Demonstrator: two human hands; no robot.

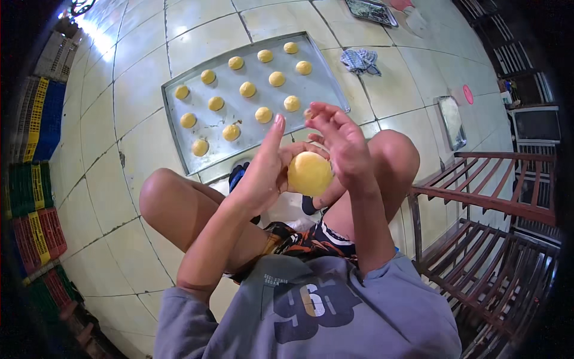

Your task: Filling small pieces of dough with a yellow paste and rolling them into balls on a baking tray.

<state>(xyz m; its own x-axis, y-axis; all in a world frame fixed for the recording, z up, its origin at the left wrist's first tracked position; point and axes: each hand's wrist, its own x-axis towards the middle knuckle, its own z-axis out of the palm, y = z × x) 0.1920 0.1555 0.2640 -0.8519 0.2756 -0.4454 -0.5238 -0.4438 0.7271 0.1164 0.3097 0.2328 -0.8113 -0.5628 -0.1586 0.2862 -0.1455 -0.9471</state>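
My left hand (265, 179) is held over my lap, thumb pointing up, with its fingers curled around a smooth, rounded piece of yellow dough (309, 173). Just to the right of that dough is my right hand (344, 141), raised, its fingers bent. A small tan piece (308, 114) appears pinched at its fingertips; what it is made of is unclear. Beyond both hands, a large metal baking tray (215, 152) lies on the floor, carrying several round yellow dough balls (247, 89) in spaced rows.
Stacked plastic crates (38, 188) line the left side. A brown slatted rack (484, 188) stands close on the right. On the tiled floor lie a checked cloth (360, 61), a small tray of white material (452, 122), a pink round object (468, 94) and a dark tray (371, 12).
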